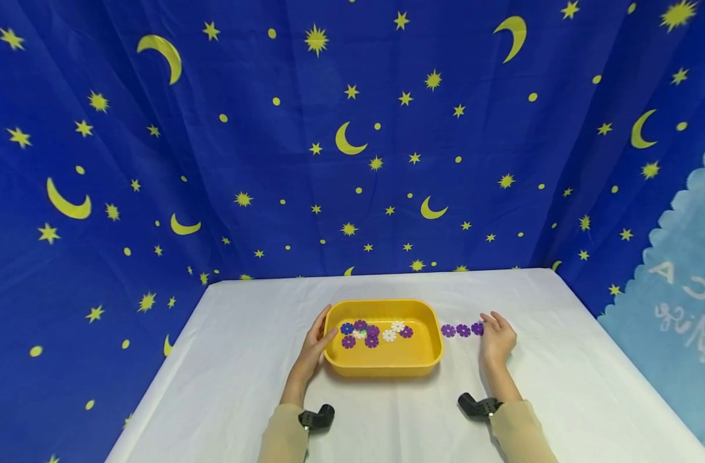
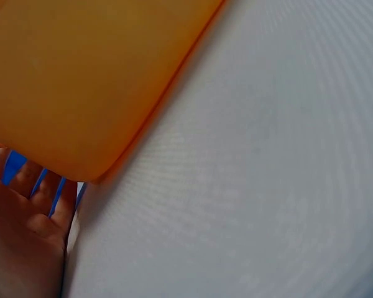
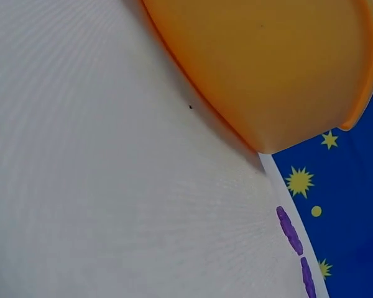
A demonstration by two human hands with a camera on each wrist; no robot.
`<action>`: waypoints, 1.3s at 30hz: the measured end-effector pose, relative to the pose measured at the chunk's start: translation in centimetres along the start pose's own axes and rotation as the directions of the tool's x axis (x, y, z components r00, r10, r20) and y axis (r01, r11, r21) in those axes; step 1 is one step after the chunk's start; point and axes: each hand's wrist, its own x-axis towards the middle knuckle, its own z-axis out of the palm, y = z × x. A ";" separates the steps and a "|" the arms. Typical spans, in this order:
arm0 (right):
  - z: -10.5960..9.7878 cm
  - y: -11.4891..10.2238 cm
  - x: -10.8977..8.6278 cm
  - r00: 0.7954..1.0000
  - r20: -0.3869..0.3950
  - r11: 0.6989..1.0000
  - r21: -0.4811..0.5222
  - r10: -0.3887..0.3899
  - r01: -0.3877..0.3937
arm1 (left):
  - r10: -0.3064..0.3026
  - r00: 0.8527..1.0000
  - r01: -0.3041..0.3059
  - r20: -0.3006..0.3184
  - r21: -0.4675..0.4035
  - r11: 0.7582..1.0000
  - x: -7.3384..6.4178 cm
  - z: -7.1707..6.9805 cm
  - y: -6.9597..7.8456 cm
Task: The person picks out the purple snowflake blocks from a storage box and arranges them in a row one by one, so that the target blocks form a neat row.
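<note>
A yellow plastic tub [image 1: 381, 371] stands on the white table with several flower-shaped discs inside, among them purple discs [image 1: 348, 342], white discs [image 1: 390, 335] and a blue disc [image 1: 347, 328]. My left hand [image 1: 313, 344] grips the tub's left end, thumb over the rim and fingers along the outer wall. To the right of the tub, purple flower discs [image 1: 463, 330] lie in a row. My right hand [image 1: 498, 337] is at the right end of this row, fingertips beside the last visible purple disc [image 1: 476, 328]. What lies under its palm is hidden, and I cannot tell whether it pinches a disc.
White cloth covers the table [image 1: 399, 411]. Behind and to the left hangs a blue curtain [image 1: 306, 180] with yellow moons and stars. A light blue panel with white lettering [image 1: 688, 308] hangs at the right. A black wrist camera [image 1: 318, 418] sits on each forearm.
</note>
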 end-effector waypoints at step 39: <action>5.5 -6.5 -5.2 0.938 0.342 0.983 0.150 0.050 -0.107 | 0.000 1.000 0.000 0.006 -0.014 1.000 0.1 -0.1 -0.1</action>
